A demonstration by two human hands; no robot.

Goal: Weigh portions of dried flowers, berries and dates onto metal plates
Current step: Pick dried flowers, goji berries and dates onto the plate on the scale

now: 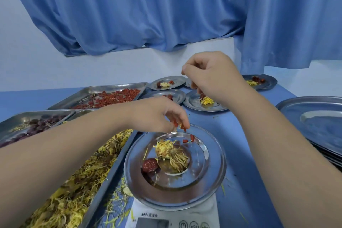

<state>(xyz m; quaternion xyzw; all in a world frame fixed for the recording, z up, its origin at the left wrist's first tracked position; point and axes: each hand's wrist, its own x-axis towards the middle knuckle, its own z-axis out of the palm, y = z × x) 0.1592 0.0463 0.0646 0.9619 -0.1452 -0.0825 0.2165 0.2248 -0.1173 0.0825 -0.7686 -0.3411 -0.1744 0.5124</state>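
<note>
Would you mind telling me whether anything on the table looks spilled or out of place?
Yes: loose yellow petal strands lie scattered on the scale and the blue table, between the flower tray and the plate, outside any container. A few more lie right of the plate. Nothing else stands out.

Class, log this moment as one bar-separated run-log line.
left hand pinches berries over plate on scale | plate holds flower, date | right hand curled above far plate, grip unclear

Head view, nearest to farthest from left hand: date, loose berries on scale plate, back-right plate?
1. Loose berries, just under the left hand.
2. Date, scale plate's near left.
3. Back-right plate, far right, at the back.
</note>
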